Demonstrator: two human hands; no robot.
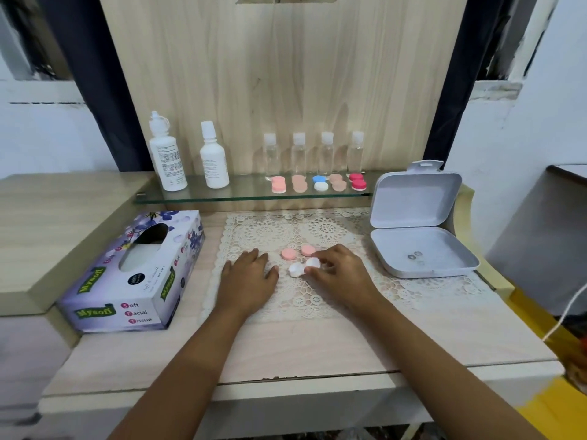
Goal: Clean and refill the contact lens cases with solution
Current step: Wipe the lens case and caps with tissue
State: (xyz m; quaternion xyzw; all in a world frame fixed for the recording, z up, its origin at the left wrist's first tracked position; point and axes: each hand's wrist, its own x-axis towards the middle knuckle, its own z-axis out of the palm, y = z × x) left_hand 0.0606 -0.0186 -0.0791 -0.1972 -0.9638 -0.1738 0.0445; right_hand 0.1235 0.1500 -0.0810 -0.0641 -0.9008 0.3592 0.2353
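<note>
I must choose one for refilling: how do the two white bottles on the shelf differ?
The left white bottle is taller than the right white bottle. The left bottle's label print is darker, the right bottle's fainter. Both are opaque, capped, upright on the glass shelf.

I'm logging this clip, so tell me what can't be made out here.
Head view:
White plastic lens case: one well covered by fingers of the right hand.
Labels on two white solution bottles: too small.
Small round items in open grey plastic box: too small to identify.

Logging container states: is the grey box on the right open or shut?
Open: the grey box has its lid raised behind the base, inside exposed.
</note>
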